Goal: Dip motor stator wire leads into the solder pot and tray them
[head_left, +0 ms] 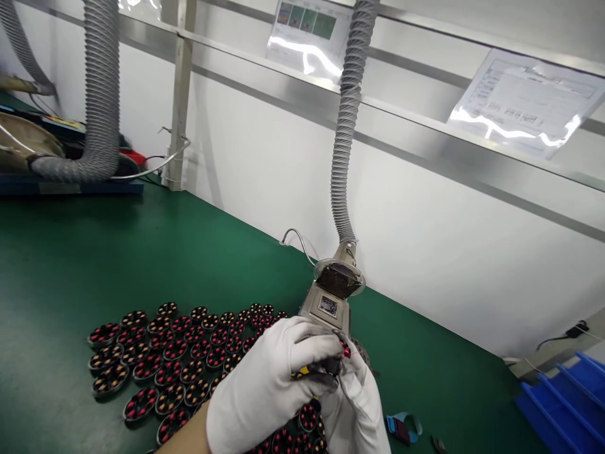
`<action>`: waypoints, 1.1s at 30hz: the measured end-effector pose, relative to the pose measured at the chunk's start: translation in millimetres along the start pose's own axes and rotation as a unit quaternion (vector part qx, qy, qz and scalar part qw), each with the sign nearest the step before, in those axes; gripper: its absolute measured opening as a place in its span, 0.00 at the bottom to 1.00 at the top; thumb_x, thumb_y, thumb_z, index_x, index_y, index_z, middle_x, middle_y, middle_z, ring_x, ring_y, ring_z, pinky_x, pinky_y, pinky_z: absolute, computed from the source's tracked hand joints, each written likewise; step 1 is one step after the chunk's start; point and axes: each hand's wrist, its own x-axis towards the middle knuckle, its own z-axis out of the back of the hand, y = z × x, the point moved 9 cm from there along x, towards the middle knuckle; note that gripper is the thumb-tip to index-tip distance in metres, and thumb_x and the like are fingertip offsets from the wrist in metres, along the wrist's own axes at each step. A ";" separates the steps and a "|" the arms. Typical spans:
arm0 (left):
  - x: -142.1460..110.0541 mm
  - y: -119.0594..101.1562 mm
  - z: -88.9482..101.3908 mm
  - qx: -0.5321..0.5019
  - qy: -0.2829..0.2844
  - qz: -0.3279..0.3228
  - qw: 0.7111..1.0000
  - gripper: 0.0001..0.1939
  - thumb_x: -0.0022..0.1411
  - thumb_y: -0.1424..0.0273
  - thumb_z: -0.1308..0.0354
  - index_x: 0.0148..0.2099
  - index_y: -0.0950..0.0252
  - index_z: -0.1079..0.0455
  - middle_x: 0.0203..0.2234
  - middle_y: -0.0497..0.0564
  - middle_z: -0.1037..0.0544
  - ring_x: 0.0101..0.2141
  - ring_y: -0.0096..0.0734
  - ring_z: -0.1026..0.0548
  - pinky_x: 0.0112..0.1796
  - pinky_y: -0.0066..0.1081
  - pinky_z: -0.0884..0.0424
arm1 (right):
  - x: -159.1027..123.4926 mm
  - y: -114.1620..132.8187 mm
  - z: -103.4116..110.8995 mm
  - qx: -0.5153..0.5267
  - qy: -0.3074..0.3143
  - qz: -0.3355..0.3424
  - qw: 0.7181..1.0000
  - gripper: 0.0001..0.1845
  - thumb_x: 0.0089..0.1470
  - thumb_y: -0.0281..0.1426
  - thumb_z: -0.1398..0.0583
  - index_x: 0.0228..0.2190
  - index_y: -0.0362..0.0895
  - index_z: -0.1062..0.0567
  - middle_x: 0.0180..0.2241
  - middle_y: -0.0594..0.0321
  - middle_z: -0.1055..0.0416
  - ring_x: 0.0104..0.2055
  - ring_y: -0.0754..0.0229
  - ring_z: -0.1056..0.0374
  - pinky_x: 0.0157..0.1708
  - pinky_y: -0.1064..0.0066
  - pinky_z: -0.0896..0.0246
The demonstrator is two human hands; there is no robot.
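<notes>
My left hand [276, 381], in a white glove with dark, soiled fingertips, is closed around a small dark part with red coils [346, 350]. A patch of yellow [301, 372] shows between its fingers; what it belongs to is hidden. My right hand [359, 403], also in a white glove, is closed against the same part from the right. Its fingers are mostly covered. Many round black rings with red or gold coils [172, 350] lie on the table left of and beneath my hands.
Just beyond my hands stands a metal box [326, 307] under a round fume hood [339, 277] with a grey hose [347, 139]. A blue strap [411, 427] lies at the right on the green table [189, 252]. Blue trays [564, 403] stand at the right edge.
</notes>
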 end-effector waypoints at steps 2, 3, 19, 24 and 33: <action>-0.8 6.6 0.9 -0.064 0.007 0.014 0.998 0.10 0.63 0.75 0.50 0.45 0.59 0.33 0.37 0.48 0.26 0.39 0.32 0.29 0.42 0.32 0.34 | 2.4 -3.0 -1.8 0.010 0.014 -0.026 1.000 0.21 0.32 0.35 0.28 0.33 0.46 0.22 0.32 0.58 0.23 0.34 0.54 0.27 0.37 0.62 0.31; -1.7 10.9 3.6 -0.083 -0.003 0.029 0.996 0.08 0.64 0.74 0.50 0.42 0.60 0.32 0.36 0.48 0.26 0.38 0.33 0.29 0.43 0.32 0.35 | 2.6 -5.5 -4.3 0.008 0.027 -0.048 0.998 0.21 0.31 0.34 0.28 0.33 0.45 0.22 0.32 0.57 0.23 0.35 0.53 0.27 0.37 0.62 0.31; 5.8 10.0 5.4 -0.219 -0.001 0.047 0.975 0.15 0.63 0.57 0.46 0.42 0.62 0.27 0.35 0.53 0.24 0.37 0.35 0.27 0.43 0.33 0.34 | 6.4 -15.6 6.0 0.032 0.089 -0.142 0.985 0.06 0.39 0.34 0.31 0.23 0.50 0.23 0.26 0.66 0.24 0.31 0.60 0.28 0.38 0.65 0.31; -13.3 48.4 17.7 -0.317 -0.129 0.265 0.901 0.09 0.60 0.68 0.41 0.28 0.66 0.27 0.26 0.51 0.25 0.30 0.32 0.27 0.33 0.27 0.30 | -15.5 -22.7 -18.4 0.079 0.062 -0.165 0.981 0.15 0.45 0.43 0.35 0.33 0.48 0.21 0.33 0.59 0.23 0.32 0.57 0.27 0.33 0.64 0.30; 3.1 15.0 7.1 -0.185 0.024 0.113 0.976 0.23 0.49 0.78 0.33 0.47 0.58 0.30 0.39 0.51 0.25 0.41 0.35 0.29 0.44 0.31 0.33 | -27.4 -16.9 -44.6 0.246 0.014 -0.177 0.953 0.16 0.41 0.38 0.32 0.35 0.50 0.22 0.39 0.63 0.24 0.39 0.63 0.29 0.37 0.75 0.33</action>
